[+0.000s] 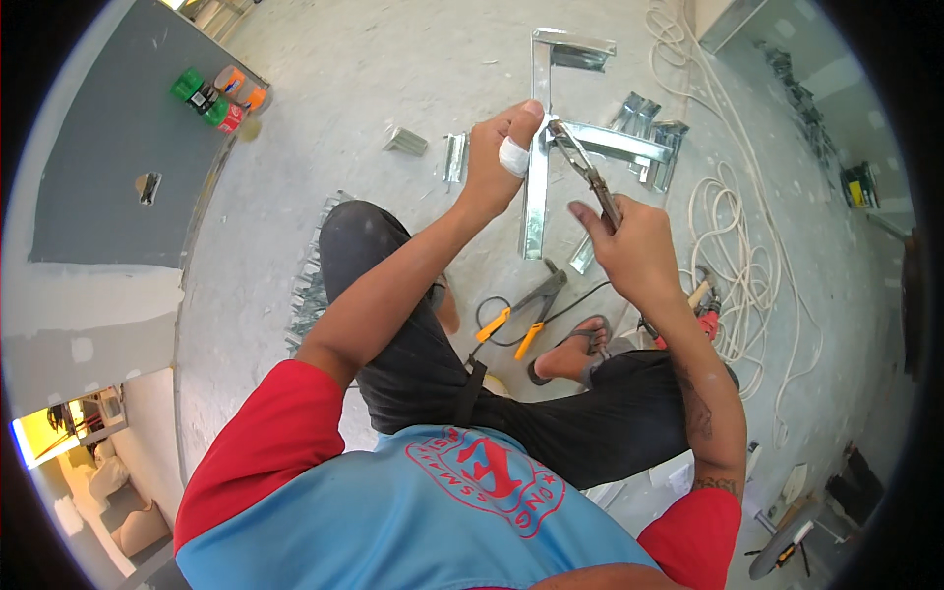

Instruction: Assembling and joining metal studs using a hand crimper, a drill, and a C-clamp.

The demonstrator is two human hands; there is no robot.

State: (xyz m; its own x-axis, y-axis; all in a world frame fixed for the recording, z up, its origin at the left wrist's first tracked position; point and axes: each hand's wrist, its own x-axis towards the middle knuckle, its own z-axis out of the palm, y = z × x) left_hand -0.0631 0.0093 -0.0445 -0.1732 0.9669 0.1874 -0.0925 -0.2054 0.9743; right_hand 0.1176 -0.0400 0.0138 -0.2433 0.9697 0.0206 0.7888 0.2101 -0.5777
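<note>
A frame of shiny galvanized steel channel [534, 211] rises off the floor ahead of me, with two shorter pieces branching to its right. My left hand [499, 162], white tape around its thumb area, is closed on the long channel near the middle joint. My right hand [634, 246] grips a worn pair of locking pliers [590, 175]. The thumb of that hand stands away from the handle. The jaws of the pliers are at the joint of the long channel and the middle branch [624, 145]; their exact bite is too small to tell.
Short metal pieces [405, 142] lie about, with a stack [310, 295] by my left knee. An orange-handled hand tool [523, 310] rests between my feet. Coiled white cable [733, 226] and a red power tool [706, 324] lie right. Bottles [202, 95] stand far left.
</note>
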